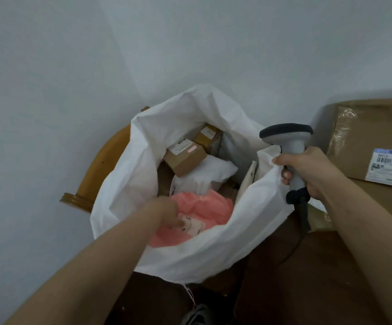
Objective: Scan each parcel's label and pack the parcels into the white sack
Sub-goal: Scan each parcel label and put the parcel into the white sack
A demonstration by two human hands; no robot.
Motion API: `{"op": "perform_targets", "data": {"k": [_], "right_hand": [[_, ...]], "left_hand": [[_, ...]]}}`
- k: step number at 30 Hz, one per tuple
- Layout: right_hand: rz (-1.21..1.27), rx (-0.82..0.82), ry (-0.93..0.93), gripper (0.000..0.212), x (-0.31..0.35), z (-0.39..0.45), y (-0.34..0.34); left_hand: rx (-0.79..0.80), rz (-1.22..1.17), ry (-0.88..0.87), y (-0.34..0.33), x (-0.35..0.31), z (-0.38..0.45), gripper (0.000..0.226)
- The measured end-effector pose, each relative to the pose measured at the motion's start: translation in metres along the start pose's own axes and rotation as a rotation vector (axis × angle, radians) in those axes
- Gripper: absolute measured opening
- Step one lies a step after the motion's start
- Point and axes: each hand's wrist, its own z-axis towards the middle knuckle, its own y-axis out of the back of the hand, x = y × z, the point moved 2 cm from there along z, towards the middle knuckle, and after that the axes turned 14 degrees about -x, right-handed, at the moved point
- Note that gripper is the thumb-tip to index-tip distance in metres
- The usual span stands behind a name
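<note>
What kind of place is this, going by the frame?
Probably a small parcel-handling or dispatch corner, not a big warehouse. A white sack holds labelled cardboard boxes and a pink mailer, the right hand grips a barcode scanner, and a large labelled carton sits alongside.

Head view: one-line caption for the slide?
Left hand places a pink parcel into the open white sack while right hand holds the barcode scanner.

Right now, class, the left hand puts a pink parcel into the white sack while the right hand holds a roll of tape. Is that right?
Not quite. The head view shows the right hand holding a barcode scanner, not tape. The left hand does put the pink parcel into the white sack.
</note>
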Motion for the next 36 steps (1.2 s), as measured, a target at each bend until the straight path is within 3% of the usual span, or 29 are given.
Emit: {"op": "perform_targets", "data": {"k": [2, 4, 6, 8, 11, 14, 21, 26, 36], "right_hand": [[-0.009, 0.013, -0.003, 0.022, -0.002, -0.004, -0.003], [-0.026, 0.004, 0.000, 0.020, -0.005, -0.008, -0.003], [-0.032, -0.009, -0.009, 0.017, -0.006, -0.012, 0.002], [-0.071, -0.024, -0.039, 0.013, -0.006, -0.018, 0.011], [-0.159, -0.013, -0.113, 0.013, -0.009, -0.030, 0.022], [-0.265, 0.005, -0.183, 0.018, -0.019, -0.044, 0.025], [-0.067, -0.136, -0.193, 0.033, -0.041, -0.081, 0.025], [0.157, -0.201, -0.213, 0.032, -0.055, -0.117, 0.045], [0.393, -0.334, -0.171, 0.026, -0.063, -0.131, 0.146]], "left_hand": [[-0.291, 0.058, -0.043, 0.033, 0.012, 0.006, 0.047], [-0.396, 0.187, 0.034, 0.050, 0.034, 0.012, 0.066], [-0.316, 0.278, 0.229, 0.051, 0.071, 0.007, 0.093], [-0.252, 0.338, 0.344, 0.045, 0.113, -0.003, 0.105], [-0.243, 0.363, 0.380, 0.042, 0.149, -0.013, 0.113], [-0.235, 0.259, 0.343, 0.041, 0.141, -0.009, 0.107], [-0.556, -0.143, 0.027, 0.095, 0.067, -0.010, 0.066], [-0.662, -0.425, -0.289, 0.133, -0.011, -0.025, 0.044], [-0.718, -0.471, -0.649, 0.192, -0.176, -0.047, 0.052]]}}
